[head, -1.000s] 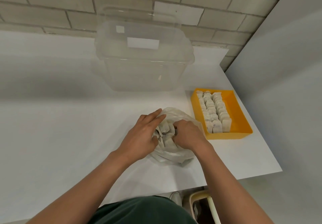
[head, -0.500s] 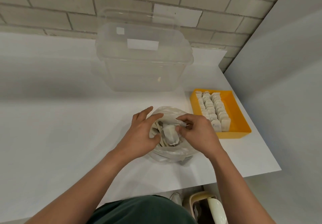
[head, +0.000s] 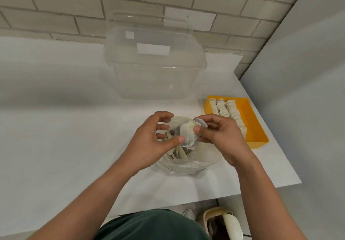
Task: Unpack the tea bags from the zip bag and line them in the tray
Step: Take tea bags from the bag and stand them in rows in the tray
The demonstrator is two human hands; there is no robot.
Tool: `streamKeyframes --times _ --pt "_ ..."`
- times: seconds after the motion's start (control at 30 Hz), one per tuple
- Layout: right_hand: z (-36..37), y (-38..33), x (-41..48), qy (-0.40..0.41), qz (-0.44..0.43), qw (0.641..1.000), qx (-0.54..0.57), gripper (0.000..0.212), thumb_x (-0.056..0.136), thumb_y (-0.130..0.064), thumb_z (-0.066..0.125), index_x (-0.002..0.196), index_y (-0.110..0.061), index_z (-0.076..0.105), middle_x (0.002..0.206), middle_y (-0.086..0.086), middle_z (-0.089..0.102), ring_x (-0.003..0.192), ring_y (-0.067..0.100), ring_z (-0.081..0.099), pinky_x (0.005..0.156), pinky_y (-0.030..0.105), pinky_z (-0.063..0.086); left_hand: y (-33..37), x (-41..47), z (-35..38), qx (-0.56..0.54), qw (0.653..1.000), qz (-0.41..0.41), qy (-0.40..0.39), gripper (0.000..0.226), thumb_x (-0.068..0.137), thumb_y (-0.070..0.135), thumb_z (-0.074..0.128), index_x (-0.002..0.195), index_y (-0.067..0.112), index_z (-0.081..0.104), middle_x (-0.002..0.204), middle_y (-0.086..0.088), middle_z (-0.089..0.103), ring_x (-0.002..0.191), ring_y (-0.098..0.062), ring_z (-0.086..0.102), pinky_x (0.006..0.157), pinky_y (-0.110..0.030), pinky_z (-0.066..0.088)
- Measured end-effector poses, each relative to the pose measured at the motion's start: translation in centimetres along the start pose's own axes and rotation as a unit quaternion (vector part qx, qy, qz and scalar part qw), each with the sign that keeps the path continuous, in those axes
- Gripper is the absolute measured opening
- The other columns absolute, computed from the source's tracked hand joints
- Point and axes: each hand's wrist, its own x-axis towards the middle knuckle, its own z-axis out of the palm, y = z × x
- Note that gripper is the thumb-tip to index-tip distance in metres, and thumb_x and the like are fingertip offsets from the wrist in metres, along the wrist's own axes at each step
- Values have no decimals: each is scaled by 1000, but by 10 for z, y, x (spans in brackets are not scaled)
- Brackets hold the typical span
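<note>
A clear zip bag [head: 186, 163] lies open on the white table, with several tea bags still inside. Above its mouth my right hand [head: 222, 137] pinches a small bunch of tea bags [head: 188, 131] between thumb and fingers. My left hand [head: 151, 142] is beside them, its thumb touching the lower edge of the bunch and its fingers curled over the bag's opening. To the right stands the orange tray [head: 255, 127], holding rows of upright tea bags [head: 227, 111] along its left side.
A large clear plastic box [head: 155, 66] with a lid stands at the back by the brick wall. The table's right edge runs just past the tray, its front edge is near my body. A bin [head: 224, 223] sits on the floor below.
My right hand has risen out of the zip bag with a bunch of tea bags. My left hand has lifted off the bag's rim and come to the bunch.
</note>
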Motion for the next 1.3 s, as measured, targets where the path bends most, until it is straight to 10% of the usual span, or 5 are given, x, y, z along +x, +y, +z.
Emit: streamKeyframes --times 0.4,0.7,0.93,1.3 --pt "9 -24 3 -98 7 993 61 24 87 0 76 110 -6 73 103 19 77 88 26 74 76 34 63 12 13 4 -261 931 -133 -218 47 93 31 74 137 22 61 129 -9 71 120 -27 69 103 -47 56" --pt "19 -16 9 48 -89 994 -42 24 85 -18 83 105 -28 73 100 -9 71 83 12 67 74 35 61 -1 14 8 -305 931 -168 -113 29 103 9 61 131 17 66 120 -15 75 106 -35 75 87 -44 63" --pt "20 -14 -8 -87 -297 925 -219 17 85 -9 81 100 -18 80 104 -8 67 99 16 68 78 27 57 -2 13 10 -333 922 -174 -87 30 103 9 61 132 15 64 125 -19 72 111 -34 73 94 -50 60" --pt "28 8 -6 -84 -350 850 -385 30 87 -25 80 116 -16 77 125 -8 66 111 8 65 95 24 53 1 9 12 -443 865 -212 -102 47 107 35 44 133 2 65 112 -18 70 95 -28 71 97 -45 51"
